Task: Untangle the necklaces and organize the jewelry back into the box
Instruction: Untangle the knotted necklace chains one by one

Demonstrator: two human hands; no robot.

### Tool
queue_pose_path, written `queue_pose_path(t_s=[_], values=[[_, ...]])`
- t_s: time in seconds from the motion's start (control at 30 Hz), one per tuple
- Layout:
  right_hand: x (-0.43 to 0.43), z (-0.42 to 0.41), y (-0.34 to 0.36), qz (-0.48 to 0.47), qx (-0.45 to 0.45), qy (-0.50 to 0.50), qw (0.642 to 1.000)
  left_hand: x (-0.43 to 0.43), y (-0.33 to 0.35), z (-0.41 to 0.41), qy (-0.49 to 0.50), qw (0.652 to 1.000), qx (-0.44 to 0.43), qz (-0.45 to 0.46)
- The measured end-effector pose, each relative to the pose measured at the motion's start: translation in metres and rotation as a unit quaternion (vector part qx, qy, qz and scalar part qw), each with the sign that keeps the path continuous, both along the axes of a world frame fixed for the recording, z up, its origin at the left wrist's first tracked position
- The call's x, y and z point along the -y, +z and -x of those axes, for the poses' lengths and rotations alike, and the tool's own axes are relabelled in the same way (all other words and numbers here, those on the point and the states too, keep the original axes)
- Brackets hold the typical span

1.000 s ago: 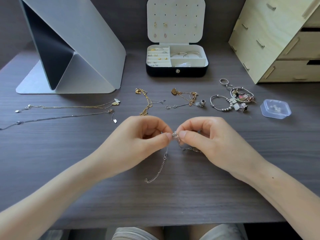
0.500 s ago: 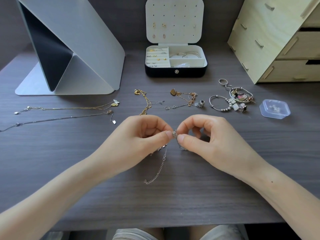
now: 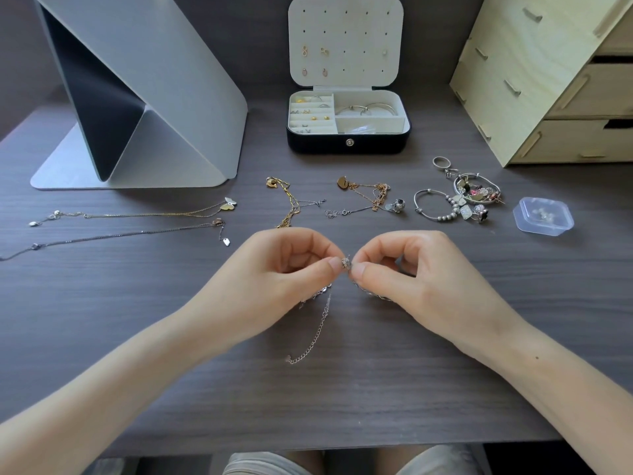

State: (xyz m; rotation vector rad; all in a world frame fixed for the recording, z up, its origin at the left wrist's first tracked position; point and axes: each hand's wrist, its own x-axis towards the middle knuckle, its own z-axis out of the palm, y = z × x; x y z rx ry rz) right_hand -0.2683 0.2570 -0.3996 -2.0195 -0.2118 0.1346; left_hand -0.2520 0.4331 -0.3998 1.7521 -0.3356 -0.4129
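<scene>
Pinching a small silver clasp [image 3: 346, 262] between thumb and forefinger, our left hand [image 3: 274, 279] and right hand [image 3: 421, 279] meet fingertip to fingertip over the dark wood-grain desk [image 3: 342, 406]. The remaining fingers of both hands are curled. A fine-link silver chain [image 3: 317, 332] hangs from the pinch, and its tail lies on the desk between our wrists.

The jewelry box [image 3: 347, 147] stands open at the rear centre. It has a black shell, a cream lining and a round front snap.
- The upright lid [image 3: 346, 15] has a perforated panel carrying a few earrings.
- The left compartment has ridged rolls holding rings and studs.
- The rear right compartment holds thin metal bangles [image 3: 366, 109].

Gold and silver necklaces [image 3: 137, 214] lie stretched out at left, and tangled gold chains [image 3: 291, 204] lie at centre. Beaded bracelets [image 3: 459, 200] are heaped at right, beside a clear plastic case [image 3: 543, 217].
</scene>
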Motion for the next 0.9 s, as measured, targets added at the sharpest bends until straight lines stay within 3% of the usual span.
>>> queue_pose_path(t_s=[0.43,0.7,0.9], values=[[0.0001,0.0008,-0.0001,0.080,0.057,0.005,0.995,-0.0045,-0.0043,-0.0003,-0.043,0.990,0.105,-0.086],[-0.0007,0.0005,-0.0005,0.045,0.031,0.013,0.998,-0.0048,-0.0062,-0.0011,-0.045,0.997,0.040,-0.057],[-0.0017,0.0001,0.0001,0.041,0.031,0.004,0.999,-0.0042,-0.0012,-0.0033,-0.052,0.994,0.055,-0.077]])
